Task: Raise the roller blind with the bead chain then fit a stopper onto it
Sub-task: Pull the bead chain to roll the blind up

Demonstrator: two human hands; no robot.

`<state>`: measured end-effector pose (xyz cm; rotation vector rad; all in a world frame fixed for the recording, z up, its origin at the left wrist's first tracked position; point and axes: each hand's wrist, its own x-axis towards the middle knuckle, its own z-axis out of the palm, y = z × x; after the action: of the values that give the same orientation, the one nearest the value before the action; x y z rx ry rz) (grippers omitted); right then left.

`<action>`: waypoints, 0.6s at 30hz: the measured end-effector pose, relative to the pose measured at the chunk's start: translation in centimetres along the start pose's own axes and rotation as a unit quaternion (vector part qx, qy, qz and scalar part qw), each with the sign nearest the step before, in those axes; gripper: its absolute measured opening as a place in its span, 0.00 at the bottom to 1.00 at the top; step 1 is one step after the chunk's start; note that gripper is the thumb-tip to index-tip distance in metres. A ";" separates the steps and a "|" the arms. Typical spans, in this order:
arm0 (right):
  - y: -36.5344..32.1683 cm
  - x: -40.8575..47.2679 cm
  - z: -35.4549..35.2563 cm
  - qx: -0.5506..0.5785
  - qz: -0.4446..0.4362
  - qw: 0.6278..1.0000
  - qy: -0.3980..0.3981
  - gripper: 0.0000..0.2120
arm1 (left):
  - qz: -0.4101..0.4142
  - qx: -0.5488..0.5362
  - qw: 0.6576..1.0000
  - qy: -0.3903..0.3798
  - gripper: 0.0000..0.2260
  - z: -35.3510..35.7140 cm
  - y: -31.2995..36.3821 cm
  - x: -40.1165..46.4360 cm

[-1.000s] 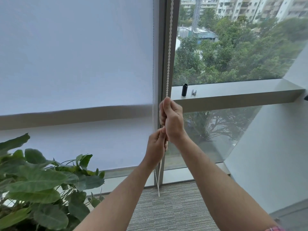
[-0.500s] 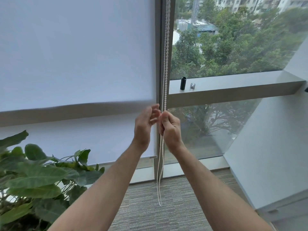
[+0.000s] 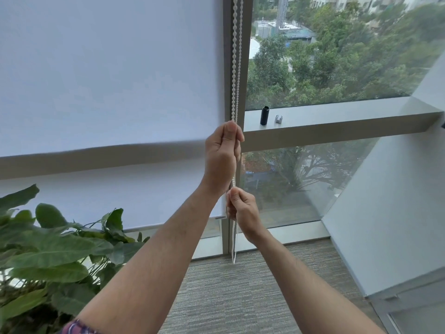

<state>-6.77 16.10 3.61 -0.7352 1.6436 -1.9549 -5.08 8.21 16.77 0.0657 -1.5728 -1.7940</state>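
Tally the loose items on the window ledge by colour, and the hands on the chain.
Black items on the ledge: 1, a black cylinder
Silver items: 1, a small clip
Hands on the chain: 2, left hand above, right hand below
Total: 4

View: single head-worn wide-angle camera.
Facing: forward and slightly down, toward the window frame (image 3: 237, 68).
Range: close; left hand (image 3: 222, 153) and right hand (image 3: 242, 210) near frame centre, forearms entering from the bottom edge.
Shared coverage: none; one view only.
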 end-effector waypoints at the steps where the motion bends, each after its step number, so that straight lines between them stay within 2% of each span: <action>1: -0.2 0.2 -0.3 -0.004 -0.001 1.000 -0.006 0.18 | 0.001 0.003 1.000 0.003 0.16 0.0 0.0 0.1; 4: -0.6 0.9 -1.5 -0.052 0.004 0.999 0.002 0.23 | -0.003 0.025 1.000 0.016 0.16 -0.4 -0.8 -0.1; 7: -1.9 2.0 -2.4 -0.030 0.013 0.999 0.028 0.27 | -0.021 0.037 0.999 0.020 0.16 -1.3 -2.8 -1.3; 13: -7.6 4.6 -1.3 0.025 -0.066 0.997 0.025 0.20 | -0.065 0.041 0.997 0.016 0.18 -1.9 -5.8 -3.4; 18: -14.2 6.2 0.8 0.068 -0.154 0.984 -0.052 0.19 | -0.089 0.046 0.995 0.010 0.16 -1.8 -6.7 -4.1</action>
<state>-11.11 13.71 18.30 -1.0715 1.3843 -2.1721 -4.49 8.76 8.75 0.2755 -1.6784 -1.8486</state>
